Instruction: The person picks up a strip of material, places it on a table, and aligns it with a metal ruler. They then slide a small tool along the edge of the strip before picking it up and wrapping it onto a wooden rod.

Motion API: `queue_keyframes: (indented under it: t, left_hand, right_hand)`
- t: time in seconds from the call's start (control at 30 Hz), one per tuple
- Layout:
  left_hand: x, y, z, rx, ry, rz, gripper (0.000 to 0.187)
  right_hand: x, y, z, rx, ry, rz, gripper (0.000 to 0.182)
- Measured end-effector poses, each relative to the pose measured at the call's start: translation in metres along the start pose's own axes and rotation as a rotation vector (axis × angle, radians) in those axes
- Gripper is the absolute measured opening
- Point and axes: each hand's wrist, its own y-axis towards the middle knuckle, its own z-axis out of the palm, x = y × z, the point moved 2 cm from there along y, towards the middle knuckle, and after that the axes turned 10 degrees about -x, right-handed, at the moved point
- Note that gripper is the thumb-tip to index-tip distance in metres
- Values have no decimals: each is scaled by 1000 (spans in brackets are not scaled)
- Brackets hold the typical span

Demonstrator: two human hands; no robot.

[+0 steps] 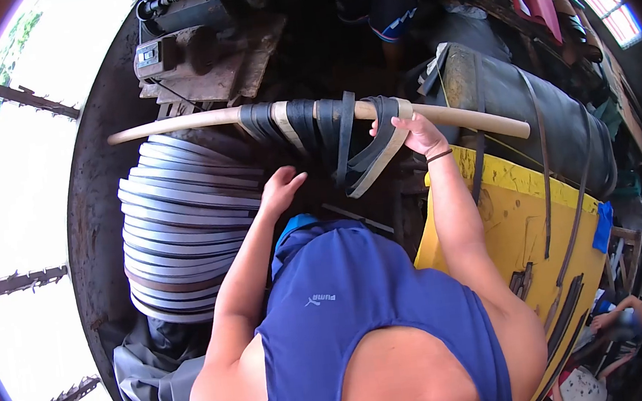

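A long pale pole [475, 117] lies across in front of me, with several black and tan rubber strap loops [302, 125] hanging from it. My right hand [423, 135], with a dark band on its wrist, is closed on a tan-edged strap loop [386, 155] at the pole. Below the hanging loops and apart from them is my left hand [283, 192], its thumb apart and its fingers loosely bent, with nothing visible in it. Close to its left stands a tall stack of grey-white ringed strips [184, 221].
A yellow board [508, 221] with dark strips on it lies at the right, beside a large dark drum [528, 103]. A switch box [156, 56] sits on a wooden stand at the upper left. Another person's legs [391, 8] show at the top; a person's arm [618, 315] is at the lower right.
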Motion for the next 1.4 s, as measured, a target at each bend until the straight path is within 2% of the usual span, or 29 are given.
queue_keyframes:
  t: [0.07,0.2,0.23,0.33,0.37,0.47,0.5,0.6,0.67,0.73,0.93,1.1,1.17,1.27,1.3,1.4]
  left_hand:
    - [-29,26,34,61,-27,183,67]
    - [-48,78,111,-22,-18,273,72]
    - [-45,88,127,-70,2,265,66]
    - [-51,96,143,84,-132,132,55]
    - [-65,88,137,101,-20,168,42]
    - [-103,59,110,319,-158,237,32]
    - [-127,46,92,422,-213,199,24]
    - [-146,51,85,574,-522,294,20]
    - [-184,59,52,620,-517,399,20]
    - [-204,78,35,735,-664,351,21]
    - [-241,121,8,859,-751,369,23]
    - [-263,121,6,1032,-856,262,24]
    - [-284,114,2,1084,-903,233,24]
    - [-331,94,-15,1222,-963,347,33]
    - [-348,83,-24,1266,-966,401,36]
    - [-396,40,-53,1433,-968,548,45]
  right_hand:
    - [-8,2,-6,9,-79,1,38]
    - [7,-5,12,-53,-207,-34,34]
    - [14,-8,20,-72,-235,-57,34]
    - [41,-18,44,-134,-335,-117,33]
    - [50,-22,49,-154,-374,-135,33]
    - [80,-35,57,-213,-482,-171,34]
    - [92,-41,65,-231,-473,-181,35]
    - [135,-56,85,-245,-471,-224,38]
    - [168,-70,99,-297,-492,-284,48]
    - [202,-91,102,-386,-555,-377,58]
    - [301,-149,157,-335,-599,-626,71]
    - [369,-211,214,-586,-722,-874,74]
    - [403,-200,231,-206,-743,-681,64]
    - [422,-204,253,25,-714,-449,57]
    - [420,-206,264,19,-716,-420,58]
    - [373,-221,301,-131,-769,-586,69]
